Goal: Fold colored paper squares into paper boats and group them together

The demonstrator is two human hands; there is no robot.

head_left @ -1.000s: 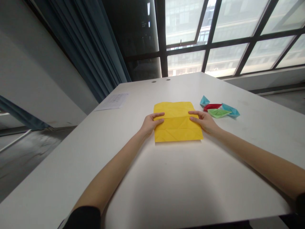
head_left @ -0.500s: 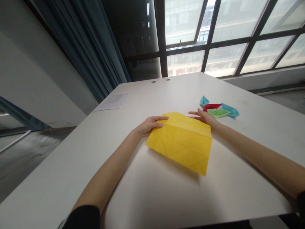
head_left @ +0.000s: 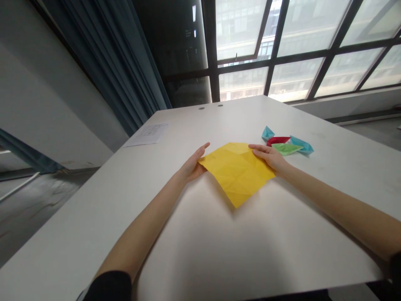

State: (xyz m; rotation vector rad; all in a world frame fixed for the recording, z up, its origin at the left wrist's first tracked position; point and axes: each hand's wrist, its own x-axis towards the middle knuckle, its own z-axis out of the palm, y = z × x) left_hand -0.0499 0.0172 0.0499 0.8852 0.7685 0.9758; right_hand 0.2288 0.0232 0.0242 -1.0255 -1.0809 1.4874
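A sheet of yellow paper (head_left: pixel 239 171), marked with creases, is held just above the white table with one corner pointing toward me. My right hand (head_left: pixel 269 156) grips its right edge, fingers on top near the far side. At the left corner is my left hand (head_left: pixel 194 165), its thumb raised clear of the paper and its other fingers partly hidden beneath the edge. That hand is open and touches the sheet from below.
Beyond my right hand lie folded paper boats: a small blue one (head_left: pixel 267 133), a red one (head_left: pixel 277 141), a green one (head_left: pixel 286 149) and a larger blue one (head_left: pixel 302 144). A printed sheet (head_left: pixel 147 134) rests at the table's (head_left: pixel 188 251) left edge. Windows stand behind.
The yellow paper has turned so a corner now points toward me. My right hand has closed on its right edge, while my left thumb has lifted off the sheet.
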